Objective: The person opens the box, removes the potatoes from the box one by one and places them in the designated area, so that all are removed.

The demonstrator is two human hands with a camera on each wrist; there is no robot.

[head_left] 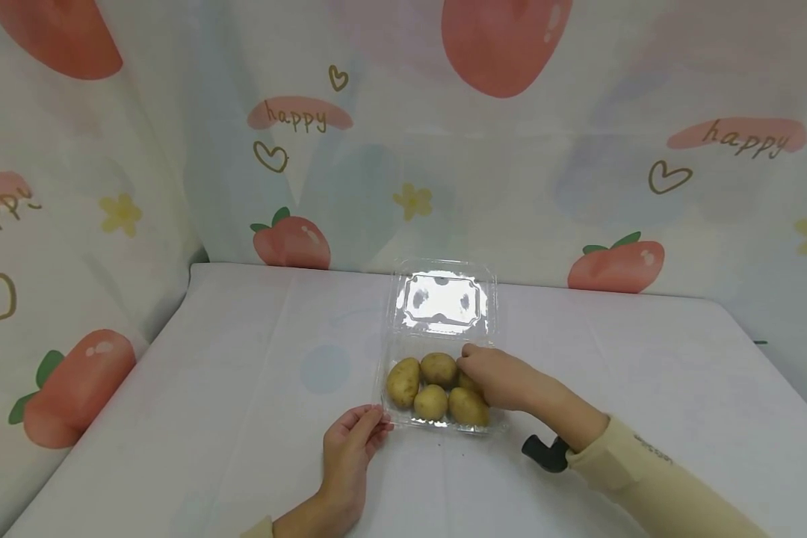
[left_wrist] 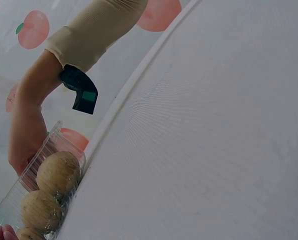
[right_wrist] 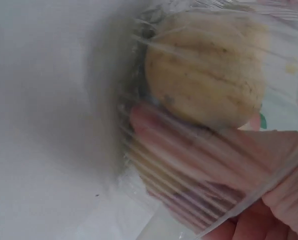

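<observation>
A clear plastic clamshell box sits on the table with its lid raised at the back. Several potatoes lie inside it. My left hand pinches the box's front left corner between thumb and fingers. Reaching into the right side of the box, my right hand grips a potato that it partly covers. Through the ribbed clear wall, the right wrist view shows the fingers around that potato, beside another potato. The left wrist view catches the box from the side, with a potato against its wall.
A white cloth covers the table. Behind and to the left hangs a curtain printed with strawberries, hearts and flowers. A black curved device is attached at the right wrist, beside the sleeve.
</observation>
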